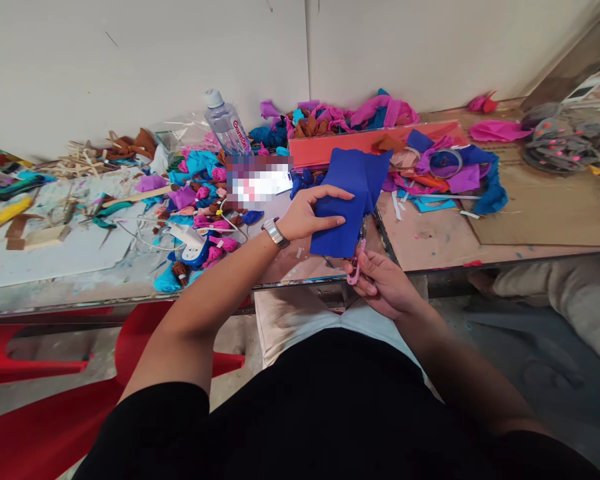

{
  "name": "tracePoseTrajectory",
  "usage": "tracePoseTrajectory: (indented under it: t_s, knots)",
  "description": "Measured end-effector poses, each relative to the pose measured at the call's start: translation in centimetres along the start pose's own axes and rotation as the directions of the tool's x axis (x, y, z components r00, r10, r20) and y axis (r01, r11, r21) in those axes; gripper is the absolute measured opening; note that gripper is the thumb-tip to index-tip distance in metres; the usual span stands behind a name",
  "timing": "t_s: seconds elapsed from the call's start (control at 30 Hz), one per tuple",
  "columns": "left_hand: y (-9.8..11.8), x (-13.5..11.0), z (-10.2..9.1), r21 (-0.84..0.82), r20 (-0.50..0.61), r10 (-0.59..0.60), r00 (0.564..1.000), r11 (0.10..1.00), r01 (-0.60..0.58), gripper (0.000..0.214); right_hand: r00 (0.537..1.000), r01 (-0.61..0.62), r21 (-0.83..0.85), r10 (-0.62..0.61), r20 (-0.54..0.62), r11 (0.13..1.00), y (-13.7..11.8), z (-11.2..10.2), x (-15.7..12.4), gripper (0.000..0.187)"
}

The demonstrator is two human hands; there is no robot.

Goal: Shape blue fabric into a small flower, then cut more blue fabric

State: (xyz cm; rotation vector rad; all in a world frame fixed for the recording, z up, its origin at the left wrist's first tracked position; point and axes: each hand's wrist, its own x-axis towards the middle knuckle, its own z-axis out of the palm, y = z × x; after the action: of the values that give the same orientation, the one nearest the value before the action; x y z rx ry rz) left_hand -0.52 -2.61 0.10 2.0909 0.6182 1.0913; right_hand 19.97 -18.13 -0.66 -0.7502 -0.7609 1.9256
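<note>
My left hand (310, 212), with a watch on its wrist, grips a folded sheet of dark blue crepe paper (347, 207) by its left side. Thumb and fingers lie across the paper's front. Lower down, my right hand (380, 277) is closed round the pink handles of a pair of scissors (355, 271). The blades point up at the paper's lower right edge and are partly hidden by it, so whether they are cutting I cannot tell. Both hands are over the table's front edge.
Scraps of coloured paper and paper bundles (200, 163) crowd the left, near a water bottle (227, 123) and a power strip (195, 250). An orange tray (330, 152) stands behind the blue paper. At right lie a tape roll (445, 162) and cardboard (545, 213). A red stool (140, 340) is below left.
</note>
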Motion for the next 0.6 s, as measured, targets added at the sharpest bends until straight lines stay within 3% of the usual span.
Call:
tracePoseTrajectory:
  t_s: [0.6]
  knots:
    - [0.28, -0.05, 0.03, -0.019, 0.018, -0.016, 1.0, 1.0, 0.017, 0.054, 1.0, 0.014, 0.003, -0.014, -0.004, 1.0, 0.02, -0.19, 0.21, 0.04]
